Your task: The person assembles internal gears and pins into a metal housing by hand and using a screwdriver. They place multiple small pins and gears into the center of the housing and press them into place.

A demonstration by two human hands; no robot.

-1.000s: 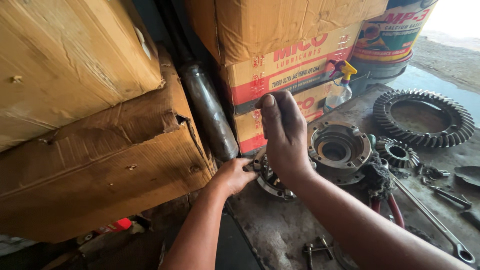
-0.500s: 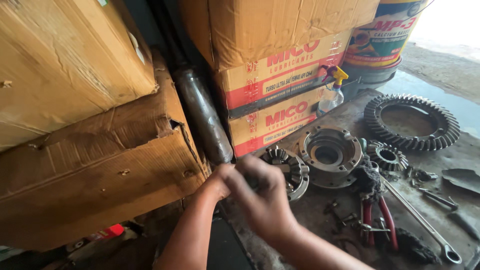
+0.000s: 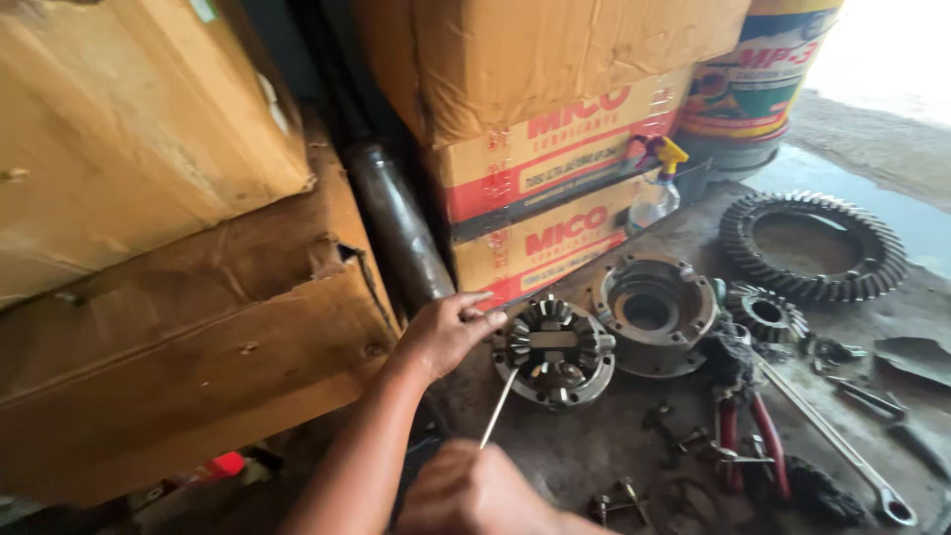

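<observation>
Rod (image 3: 498, 409) tip hidden in right hand (image 3: 475, 492).

Around the gear carrier (image 3: 555, 352): stacked cartons (image 3: 555, 188) and a dark pipe (image 3: 396, 228) wall off behind; a round housing (image 3: 649, 312) crowds just beside; the greasy floor (image 3: 594, 456) toward the camera lies mostly open.

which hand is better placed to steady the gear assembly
Left, probably. The left hand already rests at the rim of the gear assembly, fingers toward it. The right hand sits lower, apart from it, gripping a thin metal rod.
</observation>
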